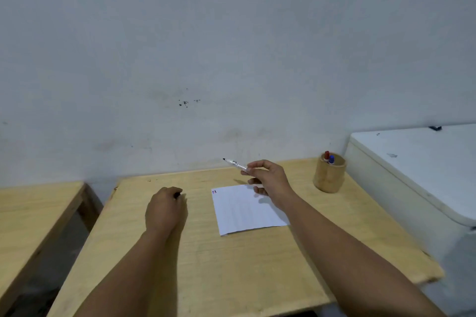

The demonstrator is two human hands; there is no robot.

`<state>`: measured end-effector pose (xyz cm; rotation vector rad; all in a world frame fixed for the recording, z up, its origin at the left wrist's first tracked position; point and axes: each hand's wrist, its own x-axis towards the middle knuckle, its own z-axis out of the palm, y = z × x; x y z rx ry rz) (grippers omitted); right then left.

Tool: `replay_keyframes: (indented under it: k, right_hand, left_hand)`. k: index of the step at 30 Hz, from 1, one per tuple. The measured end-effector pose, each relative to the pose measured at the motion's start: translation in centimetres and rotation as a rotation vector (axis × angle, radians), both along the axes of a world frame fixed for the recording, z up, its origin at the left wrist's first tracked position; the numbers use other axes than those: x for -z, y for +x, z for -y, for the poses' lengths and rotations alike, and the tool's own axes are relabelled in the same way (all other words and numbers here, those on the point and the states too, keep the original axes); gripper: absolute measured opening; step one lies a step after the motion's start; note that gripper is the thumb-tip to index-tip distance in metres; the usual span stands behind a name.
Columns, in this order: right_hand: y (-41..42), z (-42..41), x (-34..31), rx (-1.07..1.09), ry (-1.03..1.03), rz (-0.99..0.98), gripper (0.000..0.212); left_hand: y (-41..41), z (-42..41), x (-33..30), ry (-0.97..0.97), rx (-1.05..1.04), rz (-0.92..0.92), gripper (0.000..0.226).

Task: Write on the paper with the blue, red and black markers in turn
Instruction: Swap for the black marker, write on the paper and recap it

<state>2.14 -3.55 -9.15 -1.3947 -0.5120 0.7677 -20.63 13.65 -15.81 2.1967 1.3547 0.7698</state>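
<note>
A white sheet of paper (247, 210) lies on the wooden table (231, 265), with small blue and red marks at its top left corner. My right hand (268, 177) hovers above the paper's far edge and holds an uncapped black marker (235, 163), tip pointing up and left. My left hand (166, 207) rests on the table left of the paper, fingers curled around a small dark thing, likely the cap (177, 195). The red marker (326, 155) and blue marker (331, 159) stand in a wooden cup (329, 177) at the back right.
A second wooden table (33, 213) stands to the left across a gap. A white appliance-like box (417, 167) sits right of the table, close to the cup. The wall runs along the table's far edge.
</note>
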Motion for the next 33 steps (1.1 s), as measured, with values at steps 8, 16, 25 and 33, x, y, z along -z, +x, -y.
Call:
replay_keyframes:
  k: [8, 16, 25, 33]
  right_hand:
    - [0.2, 1.8, -1.0, -0.020, -0.020, 0.266, 0.016]
    - [1.0, 3.3, -2.3, 0.031, 0.074, 0.334, 0.015]
    - [2.4, 5.1, -2.7, 0.090, 0.073, 0.388, 0.018]
    - [3.0, 6.3, -2.8, 0.102, -0.018, 0.559, 0.010]
  left_hand:
    - [5.4, 2.6, -8.7, -0.592, 0.128, 0.740, 0.017]
    - [9.4, 6.0, -11.8, -0.629, 0.218, 0.755, 0.016]
    - [11.4, 8.5, -12.0, -0.642, 0.267, 0.715, 0.014]
    - [12.9, 9.4, -11.3, -0.716, 0.288, 0.698, 0.019]
